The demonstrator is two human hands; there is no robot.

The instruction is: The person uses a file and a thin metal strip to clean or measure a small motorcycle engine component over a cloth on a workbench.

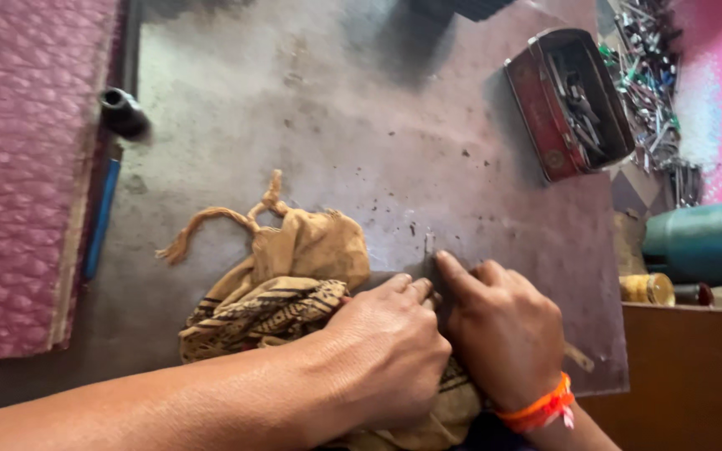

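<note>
Head view: left hand [390,351] and right hand [503,330] pressed together on a grey metal plate [336,125], fingers curled round a thin flat metal strip [429,247] standing at their tips, its lower part hidden. Beside them lies a tan cloth [294,276]; a red tin [566,100] sits well apart.

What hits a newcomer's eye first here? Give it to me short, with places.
The two hands at bottom centre: the left hand and right hand press together on a thin metal piece on the grey metal plate, over a tan patterned cloth. At upper right stands an open red tin of metal parts.
</note>
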